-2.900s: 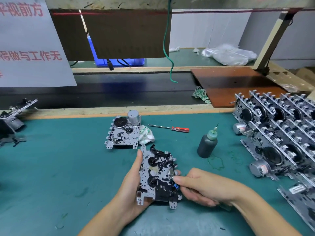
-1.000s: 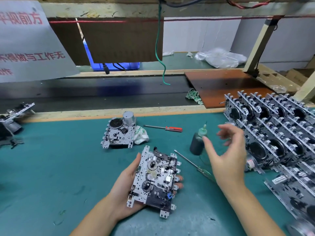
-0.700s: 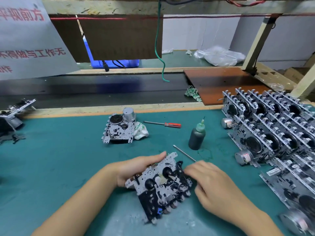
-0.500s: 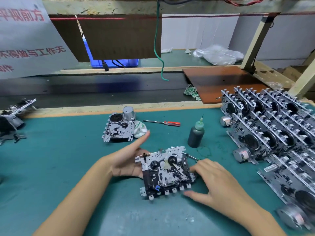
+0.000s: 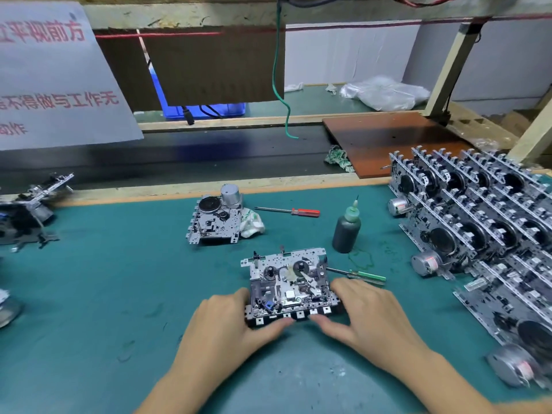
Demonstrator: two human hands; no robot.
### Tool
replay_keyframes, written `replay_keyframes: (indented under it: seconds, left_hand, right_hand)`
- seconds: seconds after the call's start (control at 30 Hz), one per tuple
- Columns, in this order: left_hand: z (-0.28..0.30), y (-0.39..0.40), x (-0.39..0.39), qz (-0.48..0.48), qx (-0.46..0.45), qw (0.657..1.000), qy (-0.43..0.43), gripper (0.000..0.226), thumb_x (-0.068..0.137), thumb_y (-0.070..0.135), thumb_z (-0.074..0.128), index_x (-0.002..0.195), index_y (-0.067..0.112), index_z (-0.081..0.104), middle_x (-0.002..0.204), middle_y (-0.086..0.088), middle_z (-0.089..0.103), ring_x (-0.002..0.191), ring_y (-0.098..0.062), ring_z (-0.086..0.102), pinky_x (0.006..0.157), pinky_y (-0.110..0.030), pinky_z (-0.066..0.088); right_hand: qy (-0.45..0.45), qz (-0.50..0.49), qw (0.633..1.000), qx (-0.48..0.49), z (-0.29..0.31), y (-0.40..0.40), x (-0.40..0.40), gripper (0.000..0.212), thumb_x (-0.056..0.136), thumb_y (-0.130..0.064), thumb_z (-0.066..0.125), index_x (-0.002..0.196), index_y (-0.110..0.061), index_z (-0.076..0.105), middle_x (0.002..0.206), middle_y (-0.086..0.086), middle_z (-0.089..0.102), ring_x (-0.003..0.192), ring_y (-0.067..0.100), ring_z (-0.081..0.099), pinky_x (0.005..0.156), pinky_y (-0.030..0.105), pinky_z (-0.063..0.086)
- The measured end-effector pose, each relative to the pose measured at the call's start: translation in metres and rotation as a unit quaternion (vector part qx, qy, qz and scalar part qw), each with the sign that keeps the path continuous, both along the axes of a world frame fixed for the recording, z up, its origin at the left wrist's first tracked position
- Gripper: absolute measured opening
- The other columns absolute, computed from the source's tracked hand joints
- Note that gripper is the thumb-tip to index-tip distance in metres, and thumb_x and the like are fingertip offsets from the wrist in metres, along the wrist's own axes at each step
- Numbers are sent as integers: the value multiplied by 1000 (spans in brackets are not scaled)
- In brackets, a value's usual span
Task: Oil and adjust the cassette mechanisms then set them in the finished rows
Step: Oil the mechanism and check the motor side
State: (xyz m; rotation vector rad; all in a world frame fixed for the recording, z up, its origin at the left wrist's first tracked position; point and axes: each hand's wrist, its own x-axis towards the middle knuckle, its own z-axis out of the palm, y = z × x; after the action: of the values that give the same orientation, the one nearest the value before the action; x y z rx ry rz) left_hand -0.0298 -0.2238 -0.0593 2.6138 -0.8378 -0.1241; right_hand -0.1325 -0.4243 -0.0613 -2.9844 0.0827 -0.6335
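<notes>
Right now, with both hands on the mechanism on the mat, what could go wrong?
1. The green-handled screwdriver lies just behind the right hand; sliding the cassette mechanism that way could snag it.
2. The oil bottle stands upright close behind; a reach could tip it.
3. The left hand and right thumbs press the front keys; the plate might skid.

Silver cassette mechanism (image 5: 289, 282) flat on green mat (reels up), finished rows (image 5: 478, 222) standing right

Bare forearms, left hand (image 5: 227, 321), right hand (image 5: 370, 312) (ungloved).
</notes>
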Motion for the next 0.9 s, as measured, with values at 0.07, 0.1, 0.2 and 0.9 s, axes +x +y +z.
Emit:
replay_keyframes:
  seconds: [0.07, 0.1, 0.2, 0.9]
  left_hand:
    - [-4, 0, 0, -7, 5, 999, -32, 68, 53, 91, 38, 80, 32, 57, 72, 6, 68, 77, -12, 64, 68, -24, 45]
    - [-7, 0, -1, -5, 10, 999, -47, 71, 54, 90, 39, 85, 30, 61, 74, 7, 69, 78, -13, 64, 69, -23, 45]
    - [-10, -4, -2, 21, 5, 997, -74, 78, 53, 91, 35, 83, 26, 65, 74, 3, 71, 78, -17, 64, 70, -26, 45]
    - [-12, -2, -3, -36, -103, 989, -103, 58, 49, 85, 47, 51, 27, 41, 33, 0, 43, 32, -20, 45, 38, -19, 32]
  right_hand:
    - [2, 17, 1000, 4, 2, -1, 3, 41, 78, -59, 42, 61, -21, 42, 52, -8, 48, 44, 15, 49, 43, 21, 21]
    - [4, 25, 1000, 7, 3, -2, 4, 40, 78, -58, 43, 62, -22, 38, 51, -8, 47, 43, 16, 48, 43, 21, 22]
    - [20, 41, 997, 61, 0, -6, 6, 44, 78, -61, 44, 62, -20, 42, 53, -7, 44, 46, 18, 43, 44, 25, 32]
    - [-26, 82, 995, 39, -11, -11, -2, 46, 75, -56, 53, 55, -16, 45, 49, -7, 45, 44, 13, 43, 43, 26, 33]
